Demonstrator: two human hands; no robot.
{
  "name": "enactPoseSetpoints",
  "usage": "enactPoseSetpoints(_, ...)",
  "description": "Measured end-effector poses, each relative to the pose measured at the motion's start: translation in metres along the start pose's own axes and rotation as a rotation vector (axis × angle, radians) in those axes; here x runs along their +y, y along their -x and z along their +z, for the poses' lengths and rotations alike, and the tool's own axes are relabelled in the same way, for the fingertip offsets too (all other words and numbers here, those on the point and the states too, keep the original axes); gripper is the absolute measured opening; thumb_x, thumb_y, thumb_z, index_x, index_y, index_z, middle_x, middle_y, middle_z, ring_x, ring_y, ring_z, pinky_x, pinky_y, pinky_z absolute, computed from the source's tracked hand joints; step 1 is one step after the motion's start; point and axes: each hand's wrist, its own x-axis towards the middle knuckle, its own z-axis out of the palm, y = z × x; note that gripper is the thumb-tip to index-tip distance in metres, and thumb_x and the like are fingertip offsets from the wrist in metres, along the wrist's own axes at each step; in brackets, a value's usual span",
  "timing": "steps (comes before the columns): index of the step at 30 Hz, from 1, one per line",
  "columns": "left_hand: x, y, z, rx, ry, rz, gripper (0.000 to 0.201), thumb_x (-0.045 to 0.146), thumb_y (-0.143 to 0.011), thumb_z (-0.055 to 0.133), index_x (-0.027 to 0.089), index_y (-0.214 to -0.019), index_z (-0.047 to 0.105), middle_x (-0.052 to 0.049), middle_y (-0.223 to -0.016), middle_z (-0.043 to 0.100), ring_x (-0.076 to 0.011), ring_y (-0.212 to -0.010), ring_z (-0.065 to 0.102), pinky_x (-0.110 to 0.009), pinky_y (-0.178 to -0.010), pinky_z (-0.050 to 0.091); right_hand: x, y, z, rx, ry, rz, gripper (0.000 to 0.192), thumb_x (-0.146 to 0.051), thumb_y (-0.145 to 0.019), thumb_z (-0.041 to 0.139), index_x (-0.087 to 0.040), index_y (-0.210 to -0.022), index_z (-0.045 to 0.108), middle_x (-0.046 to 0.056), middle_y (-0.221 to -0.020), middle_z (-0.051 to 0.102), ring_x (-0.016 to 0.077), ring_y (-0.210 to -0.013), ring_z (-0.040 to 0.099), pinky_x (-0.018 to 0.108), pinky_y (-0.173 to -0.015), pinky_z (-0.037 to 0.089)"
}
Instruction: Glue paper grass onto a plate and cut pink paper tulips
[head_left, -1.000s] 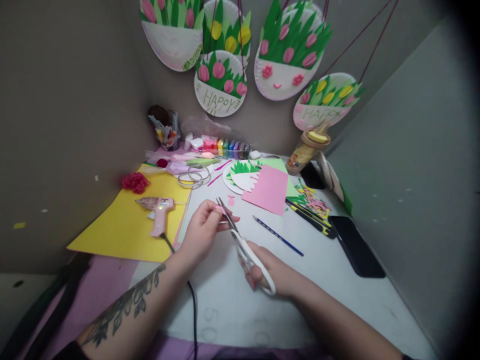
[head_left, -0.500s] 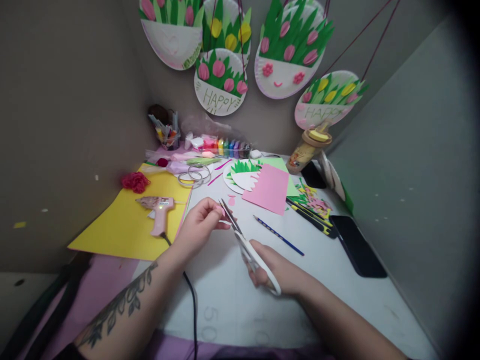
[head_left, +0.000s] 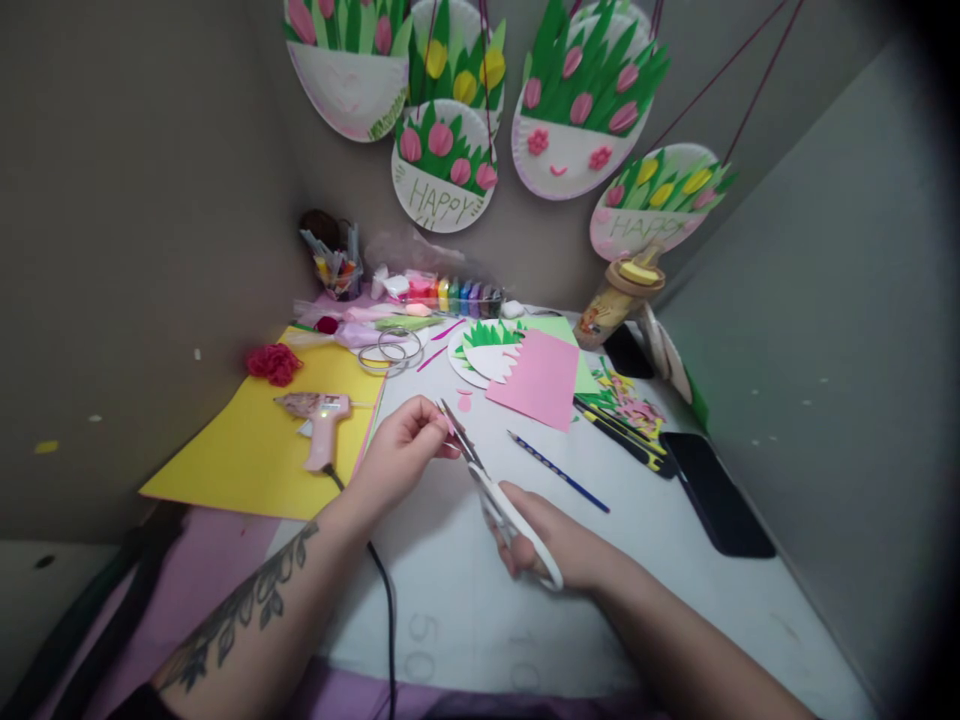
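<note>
Far left, a yellow sheet (head_left: 255, 440) lies flat on the desk (head_left: 465, 590), its near edge close to the desk's front left corner. A red pompom (head_left: 273, 363) sits at the sheet's far corner against the wall. A pink glue gun (head_left: 319, 422) rests on the sheet near its right edge; its black cord (head_left: 384, 610) runs off the desk's front edge.

The left hand (head_left: 401, 450) is closed, fingertips pinching a small pink scrap (head_left: 450, 424) held above the desk. The scissors (head_left: 499, 495) meet the scrap from the right, blades slightly parted at it. The right hand (head_left: 551, 540) is closed around the white handles.

Behind the hands, wire rings (head_left: 388, 350) and a row of paint pots (head_left: 461, 296) line the back wall. A paper plate (head_left: 487, 350) with green grass lies partly under a pink sheet (head_left: 541, 378). A blue pencil (head_left: 559, 472) lies just right of the scissors, apart from them.

Right, a yellow-black cutter (head_left: 626, 440), a pile of paper scraps (head_left: 630, 400) and a black phone (head_left: 716, 495) sit near the desk's right edge. Bare desk surface lies in front of both hands and between the pencil and the phone.
</note>
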Motion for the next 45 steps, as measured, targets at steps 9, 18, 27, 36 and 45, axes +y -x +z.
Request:
enactPoseSetpoints(9, 0.002, 0.000, 0.001, 0.007, -0.010, -0.011, 0.016, 0.029, -0.079, 0.061, 0.018, -0.073, 0.051, 0.000, -0.075, 0.064, -0.0119, -0.066, 0.064, -0.026, -0.065, 0.055, 0.001, -0.001, 0.000, -0.012, -0.031, 0.036, 0.044, -0.060, -0.079, 0.058, -0.019, -0.086, 0.044, -0.001, -0.070, 0.052, 0.0108, -0.058, 0.048, 0.023, -0.051, 0.042)
enactPoseSetpoints(18, 0.000, -0.001, -0.002, -0.010, -0.008, 0.003, 0.014, 0.027, -0.079, 0.061, 0.018, -0.073, 0.052, 0.001, -0.074, 0.064, -0.0120, -0.067, 0.064, -0.026, -0.065, 0.055, 0.006, 0.000, 0.000, -0.013, -0.076, 0.069, 0.028, -0.040, -0.081, 0.061, -0.019, -0.086, 0.044, -0.003, -0.069, 0.051, 0.0095, -0.054, 0.051, 0.022, -0.049, 0.040)
enactPoseSetpoints(27, 0.003, -0.002, -0.003, -0.025, -0.011, -0.021, 0.014, 0.027, -0.078, 0.061, 0.018, -0.072, 0.053, 0.000, -0.076, 0.065, -0.0143, -0.071, 0.066, -0.027, -0.064, 0.055, -0.004, 0.000, -0.003, 0.007, -0.082, 0.181, 0.020, -0.013, -0.066, 0.057, -0.020, -0.080, 0.045, -0.003, -0.069, 0.052, 0.0097, -0.057, 0.048, 0.021, -0.050, 0.038)
enactPoseSetpoints(36, 0.006, -0.003, -0.008, -0.086, -0.049, -0.056, 0.013, 0.024, -0.079, 0.060, 0.017, -0.071, 0.052, -0.001, -0.080, 0.067, -0.0136, -0.077, 0.066, -0.025, -0.067, 0.053, -0.011, 0.000, -0.006, 0.017, -0.079, 0.258, 0.020, -0.013, -0.061, 0.053, -0.021, -0.078, 0.045, -0.004, -0.065, 0.054, 0.0097, -0.055, 0.046, 0.020, -0.049, 0.035)
enactPoseSetpoints(45, 0.005, -0.006, -0.013, -0.030, -0.124, 0.013, 0.017, 0.032, -0.076, 0.066, 0.016, -0.075, 0.065, -0.006, -0.092, 0.068, -0.0183, -0.087, 0.064, -0.028, -0.070, 0.052, -0.007, -0.002, -0.011, 0.202, -0.148, 0.277, 0.025, -0.019, -0.059, 0.065, -0.022, -0.073, 0.045, -0.008, -0.055, 0.051, 0.0098, -0.049, 0.044, 0.020, -0.044, 0.030)
